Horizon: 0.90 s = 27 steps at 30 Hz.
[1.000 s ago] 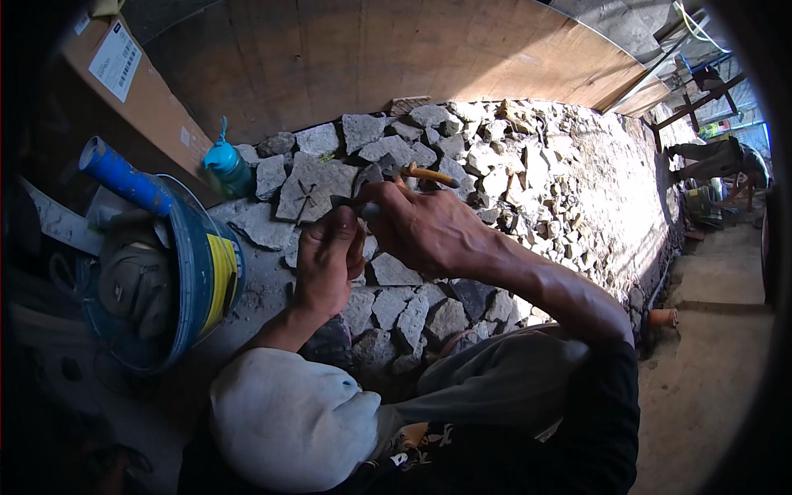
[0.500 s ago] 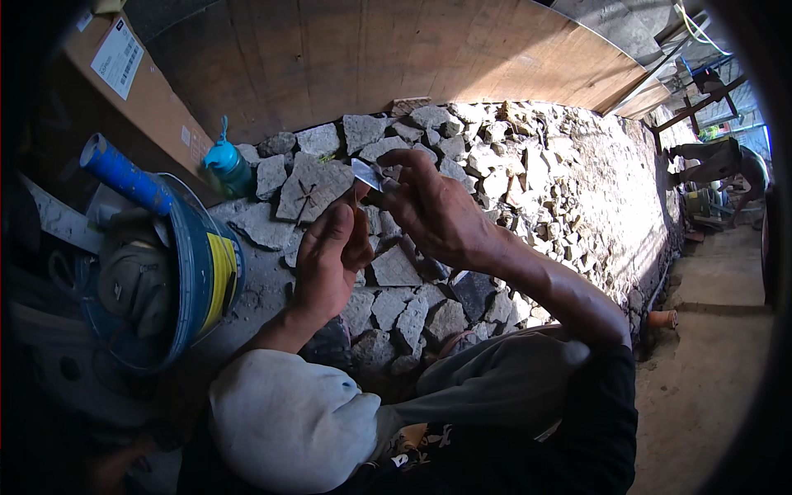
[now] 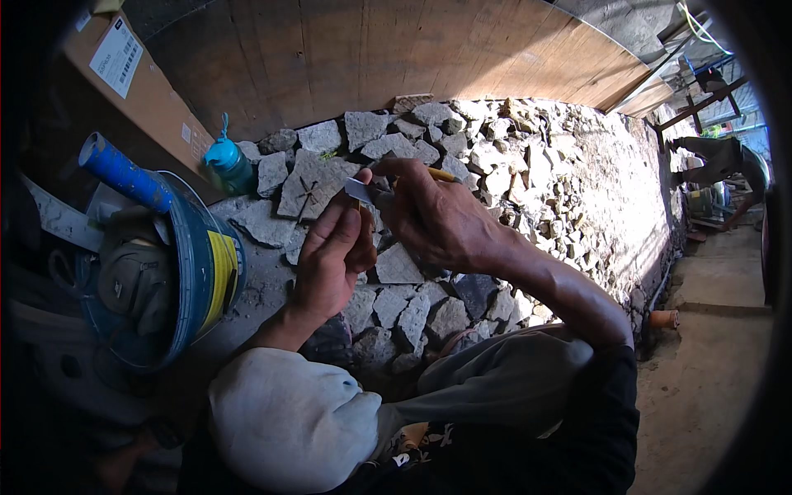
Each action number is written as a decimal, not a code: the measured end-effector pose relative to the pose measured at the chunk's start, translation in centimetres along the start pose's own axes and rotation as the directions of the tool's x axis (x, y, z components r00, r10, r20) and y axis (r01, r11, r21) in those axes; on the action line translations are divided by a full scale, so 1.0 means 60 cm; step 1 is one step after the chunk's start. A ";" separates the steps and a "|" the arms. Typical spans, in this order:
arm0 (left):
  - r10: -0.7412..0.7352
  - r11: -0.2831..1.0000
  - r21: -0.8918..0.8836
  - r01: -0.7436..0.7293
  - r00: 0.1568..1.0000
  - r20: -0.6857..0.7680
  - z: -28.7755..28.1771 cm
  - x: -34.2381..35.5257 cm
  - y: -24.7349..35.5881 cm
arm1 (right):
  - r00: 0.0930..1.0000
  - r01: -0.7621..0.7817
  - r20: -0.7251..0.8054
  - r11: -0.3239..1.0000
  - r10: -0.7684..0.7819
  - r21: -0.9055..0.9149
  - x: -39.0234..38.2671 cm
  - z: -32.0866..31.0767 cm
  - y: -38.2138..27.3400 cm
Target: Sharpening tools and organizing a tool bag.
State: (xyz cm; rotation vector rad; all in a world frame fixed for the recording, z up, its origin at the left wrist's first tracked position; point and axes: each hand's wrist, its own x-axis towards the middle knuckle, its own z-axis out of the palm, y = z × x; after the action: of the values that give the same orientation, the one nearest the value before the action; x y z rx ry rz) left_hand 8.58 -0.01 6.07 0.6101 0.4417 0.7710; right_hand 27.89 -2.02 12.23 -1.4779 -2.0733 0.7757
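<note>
A flat, pale, shiny blade (image 3: 357,190) catches the light between my two hands, above the broken stones. My right hand (image 3: 445,219) is closed around this flat-bladed tool, and a yellow stick-like end (image 3: 444,176) shows beyond its knuckles. My left hand (image 3: 330,256) is raised close beside the blade, its thumb and fingers pinched together under it. A thin orange-yellow sliver shows at those fingertips; its kind is too small to tell. My right fingers hide most of the tool.
Grey rubble (image 3: 396,309) covers the ground ahead, bounded by a plywood board (image 3: 371,58). At left stand a blue bucket (image 3: 235,260) holding a bag and blue tube, a turquoise bottle (image 3: 231,167), and a cardboard box (image 3: 157,91). Another person (image 3: 726,161) bends at far right.
The blade has turned and shifted slightly down beside my left fingertips. My right hand has rotated a little, so the yellow end now shows. My left hand has barely moved.
</note>
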 end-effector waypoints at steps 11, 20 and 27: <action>0.054 0.995 0.083 -0.054 0.999 -0.005 -0.003 0.002 -0.002 | 0.995 0.098 0.042 0.993 -0.095 -0.067 0.001 0.013 -0.003; -0.035 0.999 0.010 0.035 0.999 0.006 -0.005 -0.001 0.001 | 0.997 0.055 0.050 0.993 -0.050 -0.101 0.004 0.013 0.001; 0.002 0.997 0.079 -0.005 0.999 0.035 -0.005 0.000 -0.002 | 0.995 0.087 0.060 0.993 -0.082 -0.076 0.005 0.011 -0.002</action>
State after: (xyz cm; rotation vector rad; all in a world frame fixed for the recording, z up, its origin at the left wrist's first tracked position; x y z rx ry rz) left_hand 8.46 0.02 5.77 0.6971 0.4403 0.7478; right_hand 27.30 -1.85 11.85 -1.4138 -2.2171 0.7189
